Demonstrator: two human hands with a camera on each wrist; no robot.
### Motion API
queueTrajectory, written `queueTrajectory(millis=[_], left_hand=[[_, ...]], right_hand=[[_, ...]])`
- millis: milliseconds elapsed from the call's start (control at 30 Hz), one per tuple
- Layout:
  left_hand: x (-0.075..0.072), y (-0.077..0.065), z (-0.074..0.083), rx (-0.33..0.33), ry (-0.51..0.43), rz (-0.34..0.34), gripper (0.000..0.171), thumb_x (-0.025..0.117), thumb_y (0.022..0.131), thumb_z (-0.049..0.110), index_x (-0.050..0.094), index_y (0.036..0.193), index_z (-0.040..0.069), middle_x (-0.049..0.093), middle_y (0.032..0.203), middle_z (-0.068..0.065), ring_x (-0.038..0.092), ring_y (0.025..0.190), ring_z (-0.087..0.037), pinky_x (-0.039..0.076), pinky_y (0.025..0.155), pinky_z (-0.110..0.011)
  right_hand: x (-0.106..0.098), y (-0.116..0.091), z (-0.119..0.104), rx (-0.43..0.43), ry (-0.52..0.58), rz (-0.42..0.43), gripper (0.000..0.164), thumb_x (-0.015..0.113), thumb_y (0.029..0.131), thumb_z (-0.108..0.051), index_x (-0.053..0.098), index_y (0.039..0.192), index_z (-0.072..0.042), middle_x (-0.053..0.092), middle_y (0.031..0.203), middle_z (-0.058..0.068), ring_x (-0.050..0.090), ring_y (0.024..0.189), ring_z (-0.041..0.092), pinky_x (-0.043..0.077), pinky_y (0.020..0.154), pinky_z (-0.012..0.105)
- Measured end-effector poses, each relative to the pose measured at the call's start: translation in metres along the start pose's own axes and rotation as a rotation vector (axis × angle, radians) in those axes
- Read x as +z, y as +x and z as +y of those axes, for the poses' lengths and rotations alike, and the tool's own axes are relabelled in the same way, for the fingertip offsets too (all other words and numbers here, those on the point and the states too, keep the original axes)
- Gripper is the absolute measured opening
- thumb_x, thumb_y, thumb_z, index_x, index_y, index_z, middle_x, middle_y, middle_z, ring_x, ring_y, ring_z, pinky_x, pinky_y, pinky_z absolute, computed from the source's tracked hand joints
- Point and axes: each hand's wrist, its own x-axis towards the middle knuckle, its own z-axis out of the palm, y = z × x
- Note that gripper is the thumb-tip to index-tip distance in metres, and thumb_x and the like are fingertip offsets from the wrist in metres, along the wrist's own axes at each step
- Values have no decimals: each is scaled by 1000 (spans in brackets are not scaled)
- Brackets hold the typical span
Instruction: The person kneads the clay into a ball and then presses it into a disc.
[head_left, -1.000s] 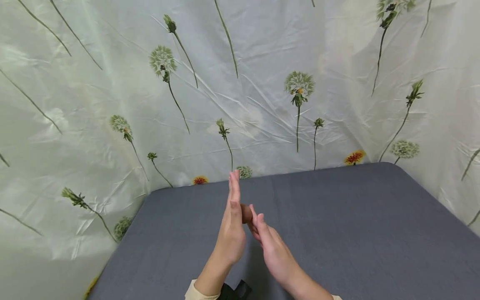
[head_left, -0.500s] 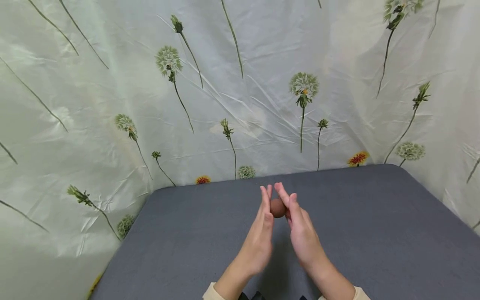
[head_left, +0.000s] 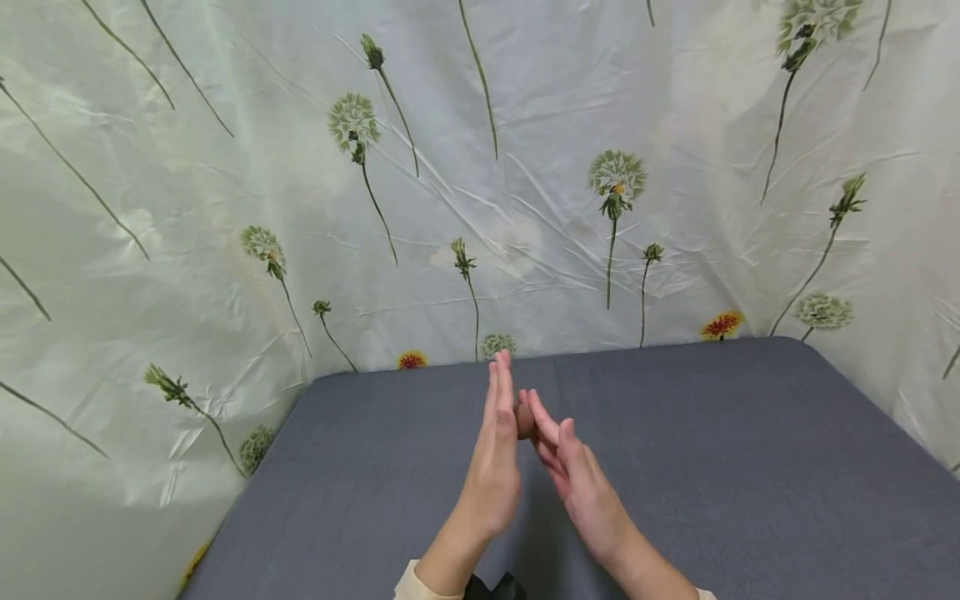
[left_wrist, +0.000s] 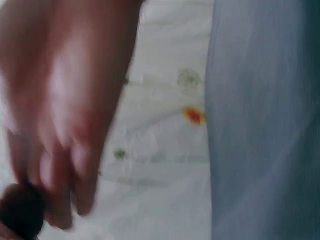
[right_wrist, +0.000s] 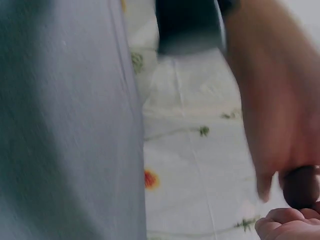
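Note:
A small brown ball (head_left: 524, 422) sits between my two hands in the head view. My left hand (head_left: 489, 471) stands upright on its left, fingers straight and close together, with the fingertips reaching farther forward than the right ones. From the other side my right hand (head_left: 588, 500) leans in, its nearly straight fingers against the ball, its thumb pointing up. Both palms face each other and spread apart toward the wrists. The ball shows dark in the left wrist view (left_wrist: 21, 211) and again in the right wrist view, where the ball (right_wrist: 301, 187) is flanked by blurred fingers.
The hands are above a grey cloth-covered table (head_left: 697, 450). Behind and beside it hangs a pale, wrinkled curtain (head_left: 540, 125) printed with dandelions and orange flowers. A black device (head_left: 495, 587) shows near the left wrist.
The hands slide against each other: half a second ago the fingertips stood about level, and now the left hand is farther forward and the right drawn back. The ball stays between them.

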Motion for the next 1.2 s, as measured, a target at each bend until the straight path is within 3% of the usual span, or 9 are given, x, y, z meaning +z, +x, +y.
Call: queueTrajectory(millis=[100,200,367,500,633,733,867,1000,1200], left_hand=[[-7,6,-12,-33,-64,74,60,5,118,44,-4,174,23,5,183,-1,5,168,-30,8,129,-72],[-4,7,-18,-81,-92,72,61,6,118,46,-5,173,23,8,183,-1,5,169,-31,5,129,-74],[19,1,-19,-119,-88,-9,62,9,119,45,-11,172,19,12,182,1,6,169,-31,7,130,-72],[36,-6,-13,-160,-101,-96,67,8,118,49,-14,171,14,11,181,5,6,169,-30,9,130,-70],[46,-14,-3,-186,-94,-184,66,6,117,50,-12,172,17,0,181,9,0,169,-25,10,131,-69],[47,-17,4,-167,-70,-197,61,7,118,47,-10,172,24,-6,181,10,-3,169,-22,8,131,-69],[41,-16,7,-117,-22,-128,57,12,119,40,-5,173,27,-8,181,12,-8,169,-21,5,130,-71],[30,-10,4,-98,42,-28,57,15,120,39,-2,173,27,-8,180,13,-10,168,-19,6,130,-71],[11,3,-8,-81,2,116,56,12,120,36,0,173,25,9,182,8,8,169,-23,10,131,-68]], right_hand=[[9,-3,2,40,-41,-43,66,5,118,-44,15,171,-5,13,180,5,14,166,34,25,116,4],[11,-4,4,12,-61,-25,63,6,119,-40,17,171,-6,13,180,3,10,166,32,24,117,4],[-3,-2,0,-85,-111,87,62,7,119,-37,25,170,-7,17,180,0,4,168,29,23,118,5],[-19,1,-5,-117,-112,143,64,7,119,-39,25,170,-5,19,180,-1,3,169,27,21,118,3],[-33,6,-6,-132,-78,167,67,7,119,-43,21,171,-3,16,181,5,0,169,28,22,118,3],[-37,8,-3,-122,-49,145,69,6,119,-45,15,171,-1,14,181,10,1,168,29,23,117,3],[-32,7,2,-90,-10,83,70,3,118,-45,7,171,0,12,181,13,8,166,25,26,118,4],[-17,5,5,-64,-14,77,68,5,119,-43,15,170,1,17,180,11,17,163,23,28,117,6],[3,-1,4,9,-89,37,62,7,119,-41,23,171,-11,21,179,-3,17,165,23,27,116,5]])
